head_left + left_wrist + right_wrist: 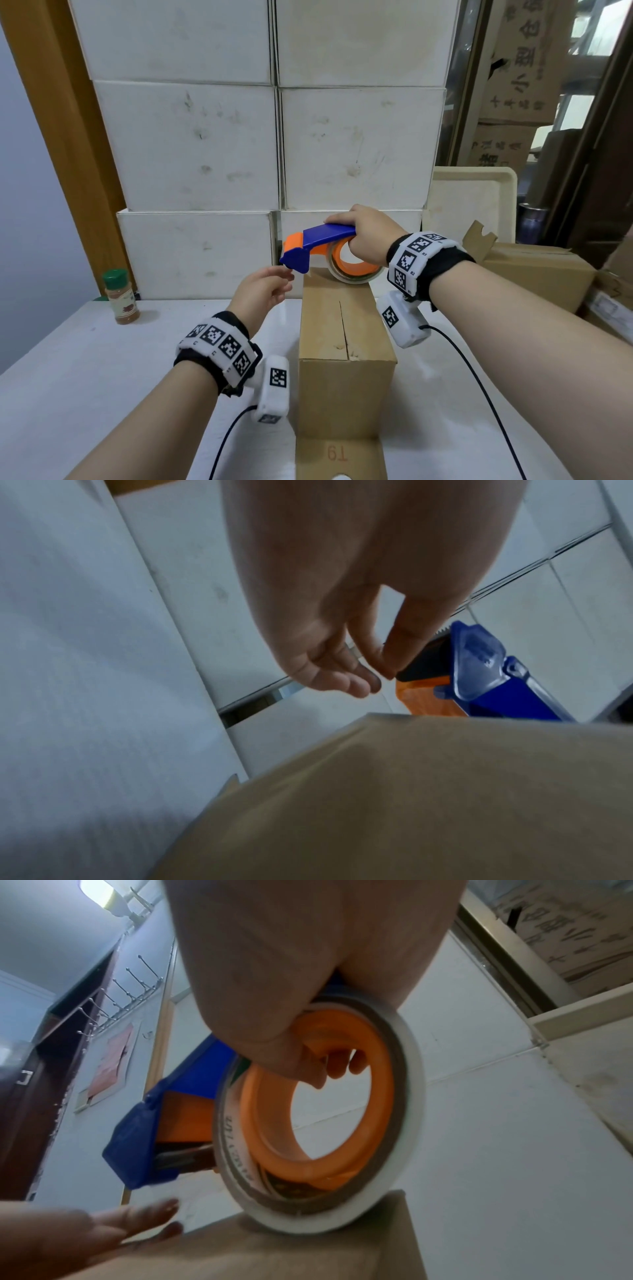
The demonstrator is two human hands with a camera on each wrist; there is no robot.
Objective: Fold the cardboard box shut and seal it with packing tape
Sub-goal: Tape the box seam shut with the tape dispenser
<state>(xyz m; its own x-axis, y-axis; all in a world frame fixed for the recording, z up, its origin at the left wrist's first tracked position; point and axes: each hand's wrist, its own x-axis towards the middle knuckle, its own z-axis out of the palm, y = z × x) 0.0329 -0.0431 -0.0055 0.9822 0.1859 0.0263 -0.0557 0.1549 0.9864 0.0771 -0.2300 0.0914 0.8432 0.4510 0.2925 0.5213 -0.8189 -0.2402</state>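
From the head camera, the cardboard box (346, 342) stands on the white table (85, 370), its top flaps folded down with the seam between them bare. At the far end of the box top sits the tape roll (354, 270) in a blue and orange tape dispenser (318, 245), and the right hand (363, 233) wraps its fingers through the roll's core and over the blue handle. The left hand (263, 291) hangs just left of the box's far corner, thumb and forefinger brought together right under the dispenser's blue nose; whether they pinch a tape end I cannot tell. Behind stands a wall of white boxes (239, 144), close against the work. A spice jar (120, 296) with a green cap stands well off to the left, a brown carton (534, 270) to the right.

Left wrist view: thumb and forefinger tips (383, 658) meet beside the dispenser's serrated cutter, the other fingers loose, the box's side filling the foreground.

Right wrist view: fingers (339, 1066) curl inside the orange core, and the roll's rim touches the box top.
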